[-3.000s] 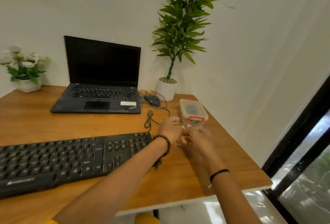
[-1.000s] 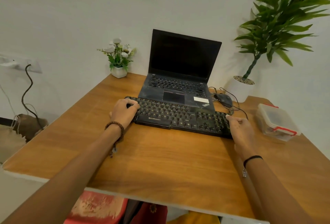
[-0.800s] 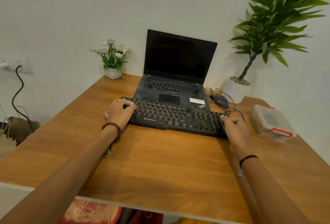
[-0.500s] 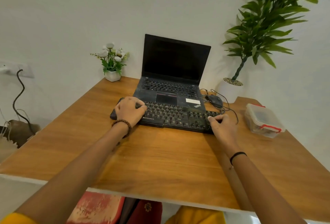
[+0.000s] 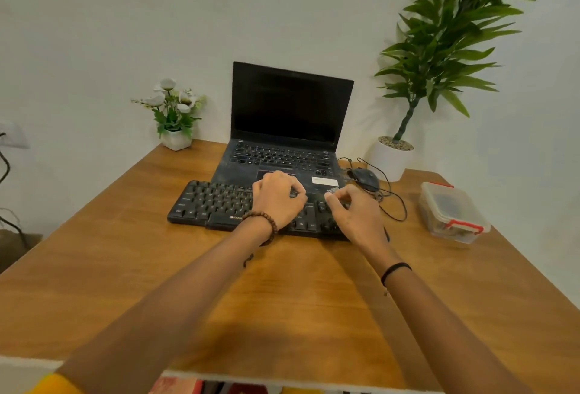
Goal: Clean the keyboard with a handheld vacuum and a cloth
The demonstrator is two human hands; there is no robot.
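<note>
Long black plastic keyboard (image 5: 216, 205) on grained wooden table (image 5: 125, 268)

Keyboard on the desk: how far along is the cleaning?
Barely started. Done: the keyboard lies on the table in front of the laptop. In hand: the left hand and right hand are over its keys, fingers curled; a grip is unclear. Left: all vacuuming and wiping; no vacuum or cloth shows, and the lidded box holds something dark.
</note>
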